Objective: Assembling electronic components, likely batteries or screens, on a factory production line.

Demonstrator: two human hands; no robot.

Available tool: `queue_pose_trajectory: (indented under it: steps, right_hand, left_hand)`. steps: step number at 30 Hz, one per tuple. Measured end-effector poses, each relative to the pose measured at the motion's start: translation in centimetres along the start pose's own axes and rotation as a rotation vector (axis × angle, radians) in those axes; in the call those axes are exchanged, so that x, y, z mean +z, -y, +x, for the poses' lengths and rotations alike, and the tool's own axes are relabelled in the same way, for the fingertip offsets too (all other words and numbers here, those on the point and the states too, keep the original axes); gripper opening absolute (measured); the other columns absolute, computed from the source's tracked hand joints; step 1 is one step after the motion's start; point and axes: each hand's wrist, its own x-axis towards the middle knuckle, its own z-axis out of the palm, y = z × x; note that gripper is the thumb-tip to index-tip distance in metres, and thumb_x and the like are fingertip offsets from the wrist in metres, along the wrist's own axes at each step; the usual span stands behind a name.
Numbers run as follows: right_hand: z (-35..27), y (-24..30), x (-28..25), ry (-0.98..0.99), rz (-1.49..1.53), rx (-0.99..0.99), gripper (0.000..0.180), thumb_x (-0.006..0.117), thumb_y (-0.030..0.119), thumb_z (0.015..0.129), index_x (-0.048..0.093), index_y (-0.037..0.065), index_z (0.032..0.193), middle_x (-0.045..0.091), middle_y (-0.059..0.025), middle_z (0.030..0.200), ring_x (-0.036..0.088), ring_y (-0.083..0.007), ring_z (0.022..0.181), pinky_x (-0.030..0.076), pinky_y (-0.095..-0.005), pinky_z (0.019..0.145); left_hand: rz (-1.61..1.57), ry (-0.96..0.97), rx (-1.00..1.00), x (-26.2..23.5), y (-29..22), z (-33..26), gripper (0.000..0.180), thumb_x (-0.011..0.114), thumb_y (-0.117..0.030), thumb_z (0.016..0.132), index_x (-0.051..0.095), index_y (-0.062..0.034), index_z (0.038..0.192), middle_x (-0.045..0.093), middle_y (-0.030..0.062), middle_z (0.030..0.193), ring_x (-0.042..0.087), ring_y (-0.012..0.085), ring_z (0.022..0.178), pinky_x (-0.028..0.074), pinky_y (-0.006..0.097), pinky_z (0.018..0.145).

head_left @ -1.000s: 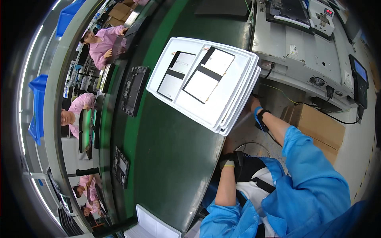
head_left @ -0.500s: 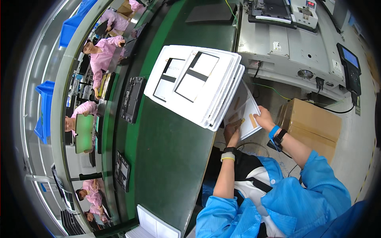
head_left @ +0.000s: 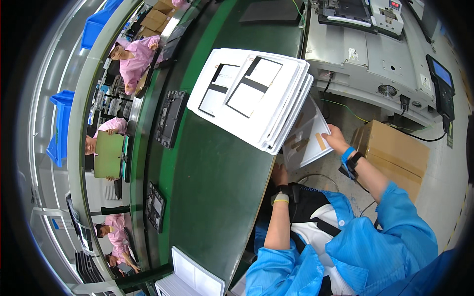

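Observation:
A stack of white trays [head_left: 256, 96] with dark-framed panels on top rests on the green conveyor table [head_left: 212, 187], overhanging its near edge. My right hand [head_left: 335, 138] grips a clear plastic sheet [head_left: 308, 138] with strips of tan tape, pulled out from under the stack. My left hand [head_left: 280, 175] is below the table edge, beside the sheet's lower corner; whether it holds anything cannot be told.
Dark rectangular frames [head_left: 170, 118] lie on the belt to the left. People in pink coats [head_left: 133, 59] work along the far side. A grey machine bench [head_left: 375, 54] stands at upper right, a cardboard box [head_left: 395, 153] on the floor, more white trays [head_left: 190, 274] at the bottom.
My right hand has moved out from beneath the tray stack to the right, drawing the clear sheet into view. My left hand stayed near the table edge.

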Motion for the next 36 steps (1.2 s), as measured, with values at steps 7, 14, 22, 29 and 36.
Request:
queue_pose_trajectory:
  steps: [7,14,22,29,36]
  right_hand:
    - [-5.1,3.8,-4.2,0.17,0.253,0.042,0.035,0.066,0.005,0.095,0.063,-0.004,0.128,0.072,-0.0101,0.112,0.068,-0.019,0.103,0.053,-0.0333,0.095]
    - [-6.9,2.1,-6.2,0.147,0.347,-0.001,0.036,0.065,0.003,0.097,0.06,-0.004,0.132,0.071,-0.0095,0.117,0.066,-0.0158,0.107,0.053,-0.0312,0.096]
    - [-8.3,1.7,-6.2,0.177,0.421,0.016,0.036,0.065,0.002,0.097,0.059,-0.002,0.133,0.071,-0.008,0.117,0.065,-0.0134,0.108,0.053,-0.0299,0.096]
    - [-8.1,1.2,-4.8,0.177,0.367,-0.006,0.035,0.063,0.001,0.097,0.06,-0.002,0.132,0.071,-0.0082,0.116,0.065,-0.0145,0.108,0.053,-0.0316,0.097]
    - [-7.2,0.2,-5.1,0.069,0.006,-0.089,0.036,0.067,0.007,0.095,0.061,-0.003,0.129,0.072,-0.019,0.113,0.07,-0.0271,0.108,0.054,-0.0391,0.096]
  left_hand:
    - [-0.371,-0.193,0.472,-3.9,-11.3,-4.0,0.076,0.075,-0.044,0.095,0.051,0.0052,0.148,0.052,0.0277,0.153,0.046,0.0425,0.145,0.039,0.046,0.119]
    - [-0.22,-0.036,0.497,-3.0,-15.8,-8.2,0.063,0.063,-0.036,0.104,0.051,0.0053,0.15,0.05,0.0302,0.155,0.05,0.0447,0.142,0.04,0.048,0.118]
    - [-0.534,0.087,0.391,-3.9,-15.1,-7.3,0.049,0.086,-0.019,0.087,0.067,0.0023,0.127,0.07,0.018,0.11,0.069,0.0295,0.101,0.056,0.039,0.09]
    - [-0.459,0.065,0.441,-1.9,-12.5,-5.9,0.031,0.085,-0.016,0.088,0.068,0.0004,0.108,0.068,0.0097,0.1,0.065,0.0197,0.08,0.054,0.032,0.075]
    - [-0.906,0.234,0.163,-1.1,-11.9,-4.5,0.02,0.075,-0.016,0.097,0.066,-0.0024,0.109,0.065,0.0029,0.094,0.062,0.0144,0.081,0.052,0.029,0.075]
